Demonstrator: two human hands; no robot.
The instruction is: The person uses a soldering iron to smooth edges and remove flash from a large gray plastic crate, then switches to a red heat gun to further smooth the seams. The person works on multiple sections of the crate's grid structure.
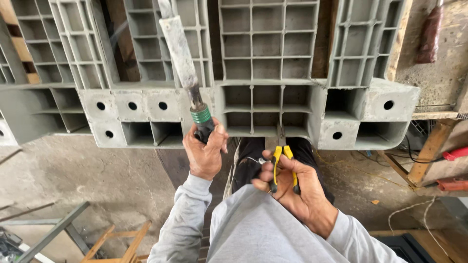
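Left hand: my left hand point(205, 155) is clamped around the dark grip of a long cement-crusted grey rod with a green ribbed collar point(184, 63), which rises from my fist, leaning a little left, across the panels ahead.
Right hand: my right hand point(292, 187) is closed around yellow-and-black-handled pliers point(283, 163); the handles sit squeezed in my palm, noses pointing away from me.
Hands to each other: apart, left one farther and higher, right one nearer and to the right, both in front of my grey long-sleeved top point(253, 234).
Pliers tip: the metal nose reaches up to the near edge of the grey ribbed plastic formwork panel point(265, 53); whether it grips anything there I cannot tell.
Wire: a thin pale piece of wire point(253, 159) shows just left of the pliers, near my fingertips; where it runs is too fine to make out.
Panels: several of these gridded panels stand side by side, with a lower band of boxy cells and round holes point(131, 105) running left to right.
Progress, as I judge it: the panels look already set in place side by side; the rod is in hand and held against them, the pliers are at the panel edge. No finished tie or twisted wire is visible at that spot, so the fastening there seems not yet done.
Surroundings: rough concrete floor point(73, 170) on the left, wooden battens point(429, 156) on the right, a loose pale cord point(414, 209) near right.
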